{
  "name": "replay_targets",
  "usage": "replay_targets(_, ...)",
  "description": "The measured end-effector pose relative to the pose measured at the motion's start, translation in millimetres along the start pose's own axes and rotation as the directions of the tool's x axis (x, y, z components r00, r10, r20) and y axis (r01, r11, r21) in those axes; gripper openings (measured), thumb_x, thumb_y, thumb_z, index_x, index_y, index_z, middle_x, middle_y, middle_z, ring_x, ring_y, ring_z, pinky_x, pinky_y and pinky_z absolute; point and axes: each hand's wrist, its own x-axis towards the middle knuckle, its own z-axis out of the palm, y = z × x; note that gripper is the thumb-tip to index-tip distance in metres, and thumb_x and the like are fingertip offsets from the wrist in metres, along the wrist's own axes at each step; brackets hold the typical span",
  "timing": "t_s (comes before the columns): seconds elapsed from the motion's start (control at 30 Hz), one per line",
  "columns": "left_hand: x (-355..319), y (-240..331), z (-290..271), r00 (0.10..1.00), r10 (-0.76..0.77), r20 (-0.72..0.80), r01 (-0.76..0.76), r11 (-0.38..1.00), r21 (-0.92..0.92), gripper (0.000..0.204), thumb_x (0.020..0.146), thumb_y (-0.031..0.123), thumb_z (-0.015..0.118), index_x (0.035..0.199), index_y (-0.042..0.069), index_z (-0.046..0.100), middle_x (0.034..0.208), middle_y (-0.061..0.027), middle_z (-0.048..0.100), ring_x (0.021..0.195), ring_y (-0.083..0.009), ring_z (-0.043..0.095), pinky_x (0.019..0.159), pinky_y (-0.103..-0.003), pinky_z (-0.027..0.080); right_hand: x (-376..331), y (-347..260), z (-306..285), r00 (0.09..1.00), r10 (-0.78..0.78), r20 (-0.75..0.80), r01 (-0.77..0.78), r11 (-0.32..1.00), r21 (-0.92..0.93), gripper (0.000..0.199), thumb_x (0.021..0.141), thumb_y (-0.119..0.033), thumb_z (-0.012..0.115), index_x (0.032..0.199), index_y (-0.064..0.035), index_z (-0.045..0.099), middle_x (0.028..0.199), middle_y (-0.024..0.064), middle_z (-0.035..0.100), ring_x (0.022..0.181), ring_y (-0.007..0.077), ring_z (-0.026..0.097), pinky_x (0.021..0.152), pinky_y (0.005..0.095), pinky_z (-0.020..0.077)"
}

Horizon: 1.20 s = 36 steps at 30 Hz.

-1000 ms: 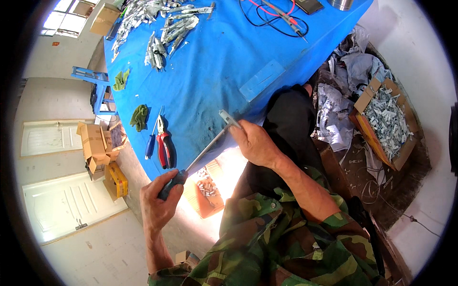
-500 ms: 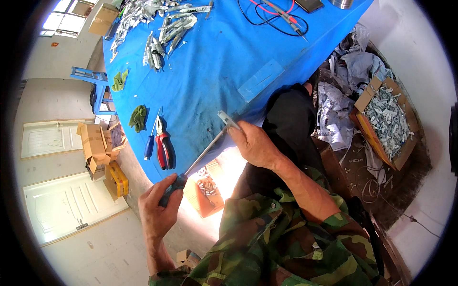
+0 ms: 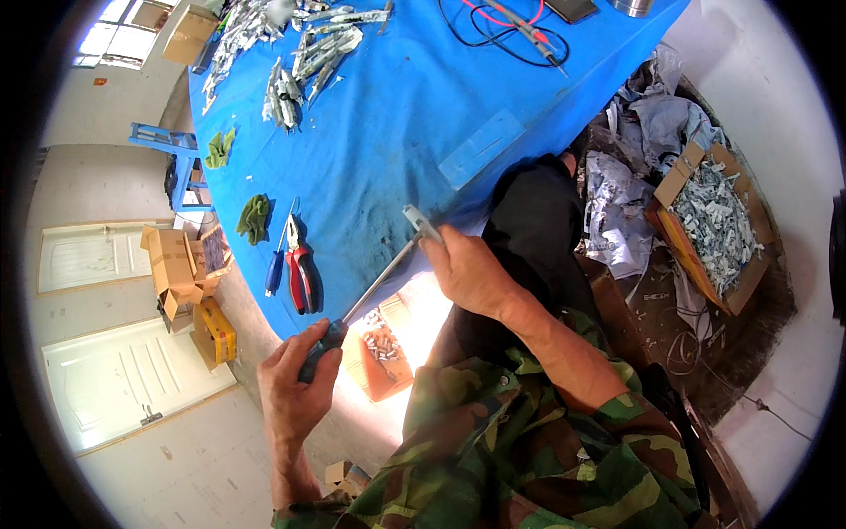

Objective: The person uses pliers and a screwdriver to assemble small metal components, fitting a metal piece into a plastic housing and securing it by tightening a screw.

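Green rag (image 3: 254, 219), blue-handled driver (image 3: 274, 271) & red/black pliers (image 3: 300, 269) lie on blue cloth (image 3: 383, 150), beyond L hand. L hand (image 3: 295, 388) is wrapped round handle of dark-handled screwdriver (image 3: 368, 297); shaft spans gap btwn hands. Open box w/ small bits (image 3: 394, 385) shows lower, right of L hand. R hand (image 3: 476, 273) has pale strip (image 3: 423, 222) in narrow thumb-finger pinch, sticking out just past fingertips; screwdriver tip reaches it there, can't tell if wedged in or behind. Scrap box (image 3: 683, 256) well off to R hand's right. Risk, my guess: hard push or weak pinch → tip skids into R thumb, or strip flips out. Screwdriver's long axis runs diag., tip up-right, away from L hand; strip's free end points up-left, approx. square to shaft.
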Motion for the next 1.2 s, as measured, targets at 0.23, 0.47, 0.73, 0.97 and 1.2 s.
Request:
replay_targets(0.23, 8, 21, -12, 0.996, 0.082, 0.034, -0.087, 0.975, 0.204, 0.037, 0.080, 0.002, 0.076, 0.116, 0.003, 0.070, 0.080, -0.0142, 0.068, 0.065, -0.0252, 0.068, 0.057, -0.034, 0.053, -2, -6, 0, 1.000, 0.010, 0.018, -0.005, 0.968, -0.251, 0.031, 0.100, -0.028, 0.057, 0.090, 0.0016, 0.052, 0.064, 0.0271, 0.062, 0.061, 0.0472, 0.062, 0.055, 0.0557, 0.0487)
replay_targets(0.47, 9, 45, -16, 0.945, 0.302, 0.124, -0.323, 0.812, 0.485, 0.039, 0.078, 0.004, 0.078, 0.116, 0.002, 0.068, 0.076, -0.0068, 0.061, 0.060, -0.0221, 0.063, 0.051, -0.036, 0.050, -6, -8, 0, 0.996, -0.077, -0.038, 0.056, 0.921, -0.385, 0.033, 0.100, -0.028, 0.057, 0.085, 0.0001, 0.051, 0.058, 0.0225, 0.061, 0.053, 0.0416, 0.064, 0.050, 0.0518, 0.0506)
replay_targets(0.73, 4, 56, -16, 0.959, 0.245, 0.144, -0.284, 0.799, 0.530, 0.033, 0.083, 0.008, 0.077, 0.114, 0.005, 0.067, 0.078, -0.0076, 0.063, 0.062, -0.0249, 0.065, 0.052, -0.037, 0.050, -7, -13, 3, 0.992, -0.101, -0.072, 0.058, 0.893, -0.446, 0.033, 0.101, -0.030, 0.056, 0.087, -0.0002, 0.051, 0.059, 0.0222, 0.062, 0.054, 0.0422, 0.064, 0.050, 0.0525, 0.0503)
replay_targets(0.97, 1, 36, -10, 0.999, 0.034, 0.033, -0.039, 0.987, 0.154, 0.030, 0.085, 0.006, 0.072, 0.114, 0.005, 0.067, 0.093, -0.0169, 0.072, 0.078, -0.0330, 0.072, 0.068, -0.037, 0.056, -7, -8, 7, 0.996, -0.019, -0.086, -0.004, 0.965, -0.261, 0.035, 0.100, -0.033, 0.056, 0.089, -0.0010, 0.052, 0.066, 0.0248, 0.063, 0.063, 0.0486, 0.063, 0.059, 0.0582, 0.0492)
replay_targets(1.2, -1, 25, -6, 0.984, -0.157, 0.089, 0.158, 0.987, -0.003, 0.032, 0.085, 0.002, 0.068, 0.117, 0.001, 0.065, 0.087, -0.0113, 0.071, 0.070, -0.0155, 0.065, 0.065, -0.029, 0.052, -6, -4, -2, 0.998, 0.055, 0.017, -0.056, 0.993, 0.104, 0.039, 0.099, -0.036, 0.058, 0.088, 0.0004, 0.053, 0.075, 0.0252, 0.062, 0.074, 0.0451, 0.063, 0.064, 0.0501, 0.0472)
